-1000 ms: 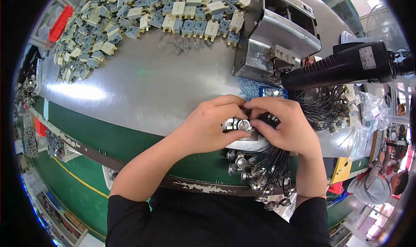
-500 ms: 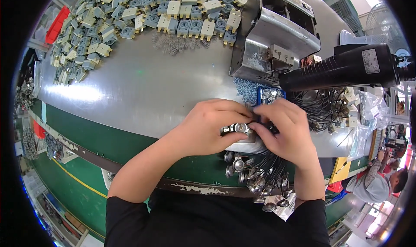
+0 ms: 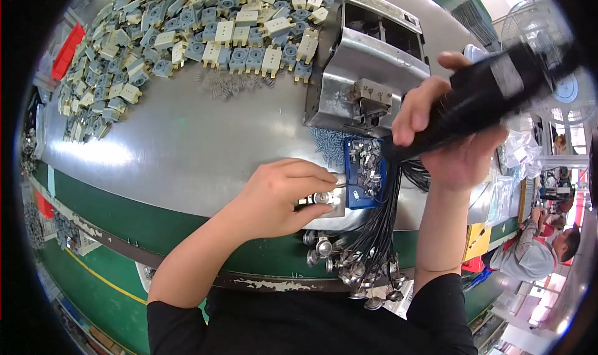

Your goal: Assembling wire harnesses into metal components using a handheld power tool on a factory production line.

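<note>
My left hand (image 3: 280,193) pinches a small part with a round silver head (image 3: 322,198) on a metal block (image 3: 338,199) near the table's front edge. A thin black wire leads from this part toward the bundle of cables. My right hand (image 3: 464,162) is wrapped round a thick black power screwdriver (image 3: 467,109), slightly blurred, its nose pointing down and left. Just right of the block, a blue tray (image 3: 361,203) holds small metal pieces. Black cables (image 3: 385,215) drape over the front edge, with round silver ends (image 3: 352,268) hanging below it.
A large pile of grey and cream plug-like housings (image 3: 249,34) covers the far left, with loose springs (image 3: 227,86) before it. Blue screws (image 3: 328,146) lie beside a metal machine (image 3: 349,68). Another person (image 3: 529,255) sits at the far right.
My right hand has left the metal block, gone up and right, and taken hold of the black screwdriver, which is now tilted. My left hand still holds the small part. The view has shifted slightly.
</note>
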Action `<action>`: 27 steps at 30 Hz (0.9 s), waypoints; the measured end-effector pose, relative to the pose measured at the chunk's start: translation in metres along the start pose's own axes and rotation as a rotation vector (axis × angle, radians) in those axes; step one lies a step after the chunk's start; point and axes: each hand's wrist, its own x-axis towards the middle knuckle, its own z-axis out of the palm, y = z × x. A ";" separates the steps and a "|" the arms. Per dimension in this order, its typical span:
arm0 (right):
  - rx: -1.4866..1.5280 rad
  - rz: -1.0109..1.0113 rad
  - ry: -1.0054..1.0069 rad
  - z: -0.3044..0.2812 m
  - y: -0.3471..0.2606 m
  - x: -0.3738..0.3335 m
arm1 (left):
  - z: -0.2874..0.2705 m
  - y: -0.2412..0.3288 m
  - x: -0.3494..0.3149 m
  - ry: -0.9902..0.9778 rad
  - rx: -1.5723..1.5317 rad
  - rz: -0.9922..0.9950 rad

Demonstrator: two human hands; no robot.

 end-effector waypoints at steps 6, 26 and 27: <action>-0.011 -0.215 0.214 0.006 0.001 0.034 | 0.000 0.001 0.001 0.001 -0.012 -0.001; -0.224 -0.246 0.485 0.014 0.013 0.049 | -0.001 -0.001 0.002 -0.004 0.018 0.001; -0.240 -0.255 0.484 0.014 0.014 0.048 | -0.001 0.000 0.002 -0.004 0.020 0.003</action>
